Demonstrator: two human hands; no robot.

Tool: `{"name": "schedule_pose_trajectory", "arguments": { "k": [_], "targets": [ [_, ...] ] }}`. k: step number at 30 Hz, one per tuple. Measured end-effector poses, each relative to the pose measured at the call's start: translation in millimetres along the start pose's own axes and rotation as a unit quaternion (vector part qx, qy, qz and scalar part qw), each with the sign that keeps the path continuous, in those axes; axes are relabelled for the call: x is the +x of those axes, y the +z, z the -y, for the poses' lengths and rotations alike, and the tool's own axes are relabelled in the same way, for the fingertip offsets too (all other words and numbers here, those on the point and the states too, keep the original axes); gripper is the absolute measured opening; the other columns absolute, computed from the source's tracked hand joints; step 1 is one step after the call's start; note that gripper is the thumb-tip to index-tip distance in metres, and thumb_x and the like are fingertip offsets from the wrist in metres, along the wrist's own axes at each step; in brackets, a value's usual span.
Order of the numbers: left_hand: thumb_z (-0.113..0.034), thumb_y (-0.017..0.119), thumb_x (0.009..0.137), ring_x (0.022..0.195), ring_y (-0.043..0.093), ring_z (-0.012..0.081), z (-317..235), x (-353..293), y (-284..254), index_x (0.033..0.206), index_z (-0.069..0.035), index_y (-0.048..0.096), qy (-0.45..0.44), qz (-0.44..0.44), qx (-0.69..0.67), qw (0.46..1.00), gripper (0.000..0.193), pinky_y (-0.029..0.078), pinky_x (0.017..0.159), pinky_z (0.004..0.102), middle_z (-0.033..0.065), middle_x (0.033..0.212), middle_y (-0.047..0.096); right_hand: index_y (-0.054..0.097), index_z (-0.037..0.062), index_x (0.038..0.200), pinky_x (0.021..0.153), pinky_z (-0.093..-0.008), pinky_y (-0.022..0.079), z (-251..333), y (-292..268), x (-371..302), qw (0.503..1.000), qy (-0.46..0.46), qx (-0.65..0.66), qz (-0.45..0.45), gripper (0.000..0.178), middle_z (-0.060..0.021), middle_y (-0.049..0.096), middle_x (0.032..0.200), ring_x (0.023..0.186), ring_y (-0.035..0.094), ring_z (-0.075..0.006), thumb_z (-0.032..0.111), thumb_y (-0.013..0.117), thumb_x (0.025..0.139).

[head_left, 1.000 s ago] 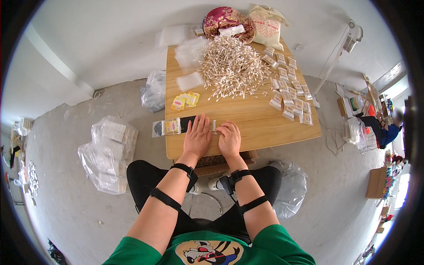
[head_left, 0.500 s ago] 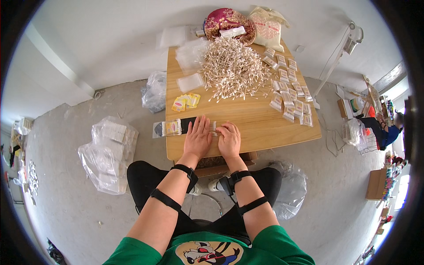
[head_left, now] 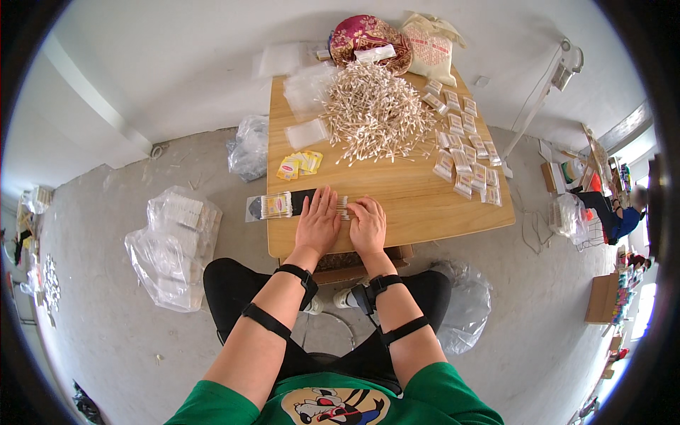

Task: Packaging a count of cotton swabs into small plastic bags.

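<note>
My left hand [head_left: 318, 223] lies flat, fingers stretched out and close together, over a black strip [head_left: 302, 202] near the table's front edge. Tips of several cotton swabs [head_left: 343, 203] poke out to the right from under it. My right hand [head_left: 367, 224] is curled beside those tips, its thumb and fingertips pinched on the swab ends; its grip is partly hidden. At the strip's left end lies a clear bag [head_left: 276, 205] of cotton swabs with a yellow card, jutting past the table edge. Yellow cards [head_left: 300, 165] sit just beyond.
A large heap of loose cotton swabs [head_left: 379, 110] covers the back middle of the wooden table [head_left: 397, 212]. Filled swab packs [head_left: 467, 159] lie at right, clear empty bags [head_left: 307, 132] at left. A plastic sack of white packs [head_left: 177, 248] stands on the floor.
The view has shifted very slightly. Both hands and the swabs by them show no clear movement.
</note>
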State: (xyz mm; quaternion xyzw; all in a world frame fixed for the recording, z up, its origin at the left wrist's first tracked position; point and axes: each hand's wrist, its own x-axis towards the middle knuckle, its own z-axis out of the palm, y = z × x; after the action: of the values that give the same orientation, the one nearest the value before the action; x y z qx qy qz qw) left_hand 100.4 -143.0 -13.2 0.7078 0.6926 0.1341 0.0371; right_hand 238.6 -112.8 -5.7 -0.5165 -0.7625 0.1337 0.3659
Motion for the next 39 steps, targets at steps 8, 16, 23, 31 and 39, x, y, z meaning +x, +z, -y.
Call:
{"name": "schedule_pose_trajectory", "arguments": {
  "k": [8, 16, 23, 31, 39],
  "targets": [
    [-0.035, 0.038, 0.100, 0.146, 0.021, 0.0255, 0.0, 0.3, 0.2, 0.147, -0.005, 0.034, 0.001, 0.007, 0.008, 1.000, 0.056, 0.017, 0.118, 0.0446, 0.0106, 0.157, 0.027, 0.070, 0.0101, 0.094, 0.099, -0.0429, 0.041, -1.3, -0.3, 0.4, 1.000, 0.000, -0.006, 0.011, 0.020, -0.0077, 0.062, 0.106, 0.116, 0.054, -0.0304, 0.004, 0.058, 0.078],
    [-0.034, 0.038, 0.099, 0.146, 0.022, 0.0254, -0.2, 0.0, -1.3, 0.147, -0.006, 0.034, 0.001, 0.007, 0.002, 1.000, 0.056, 0.017, 0.119, 0.0454, 0.0105, 0.157, 0.028, 0.069, 0.0124, 0.102, 0.100, -0.0428, 0.040, -1.0, 1.0, -0.1, 1.000, 0.007, -0.015, 0.014, 0.028, -0.0080, 0.061, 0.110, 0.115, 0.054, -0.0302, 0.004, 0.057, 0.078],
    [-0.034, 0.039, 0.099, 0.146, 0.022, 0.0255, -1.6, 0.3, 0.7, 0.147, -0.006, 0.035, 0.003, 0.001, 0.001, 1.000, 0.056, 0.017, 0.119, 0.0453, 0.0101, 0.156, 0.028, 0.069, 0.0135, 0.101, 0.099, -0.0427, 0.041, -1.2, 0.9, 0.6, 0.999, -0.002, -0.035, 0.003, 0.027, -0.0079, 0.061, 0.111, 0.114, 0.054, -0.0300, 0.005, 0.058, 0.078],
    [-0.033, 0.038, 0.100, 0.146, 0.022, 0.0244, 3.1, -0.3, 3.0, 0.146, -0.007, 0.038, -0.018, 0.014, -0.003, 1.000, 0.053, 0.016, 0.119, 0.0447, 0.0090, 0.156, 0.029, 0.040, 0.0030, 0.142, 0.116, -0.0479, 0.022, 6.1, 4.0, 2.2, 0.976, -0.080, -0.143, 0.144, 0.055, -0.0145, 0.042, 0.148, 0.141, 0.033, -0.0293, 0.018, 0.049, 0.090],
    [-0.033, 0.034, 0.102, 0.144, 0.026, 0.0258, 2.7, -2.0, 2.7, 0.146, -0.009, 0.039, -0.004, -0.018, -0.042, 0.999, 0.051, 0.019, 0.118, 0.0451, 0.0101, 0.154, 0.032, 0.037, 0.0037, 0.146, 0.118, -0.0477, 0.017, -1.3, 4.3, 10.2, 0.959, -0.124, -0.163, 0.196, 0.055, -0.0125, 0.036, 0.152, 0.144, 0.029, -0.0263, 0.022, 0.042, 0.094]
  ]
}}
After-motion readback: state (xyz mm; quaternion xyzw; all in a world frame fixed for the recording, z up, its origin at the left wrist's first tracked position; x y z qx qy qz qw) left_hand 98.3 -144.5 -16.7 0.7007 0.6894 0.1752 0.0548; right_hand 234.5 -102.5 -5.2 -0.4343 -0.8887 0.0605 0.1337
